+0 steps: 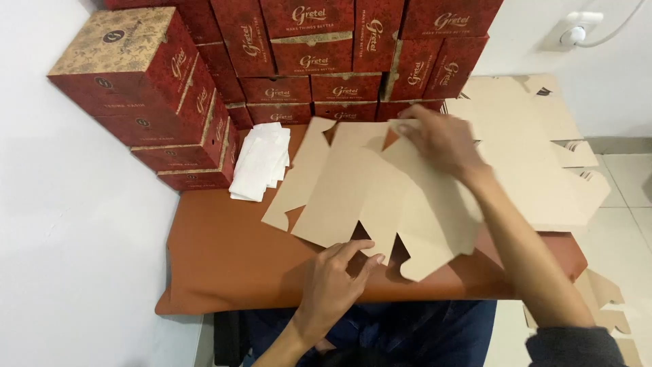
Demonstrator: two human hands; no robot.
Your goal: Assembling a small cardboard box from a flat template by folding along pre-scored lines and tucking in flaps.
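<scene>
On the brown worktop (224,265) a flat, unfolded cardboard blank (367,197) lies unshaped; left hand (333,285) presses its near edge with fingers spread, right hand (441,139) pinches a far flap. Finished red boxes (204,88) stack behind, more flat blanks (536,136) wait.

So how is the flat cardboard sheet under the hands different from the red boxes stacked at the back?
The flat cardboard sheet lies unfolded on the brown mat, while the red boxes are folded up and stacked against the wall. The sheet shows plain tan card; the boxes show dark red with gold patterning. The left hand and right hand touch the sheet; neither touches the boxes. Both look like cardboard.
</scene>
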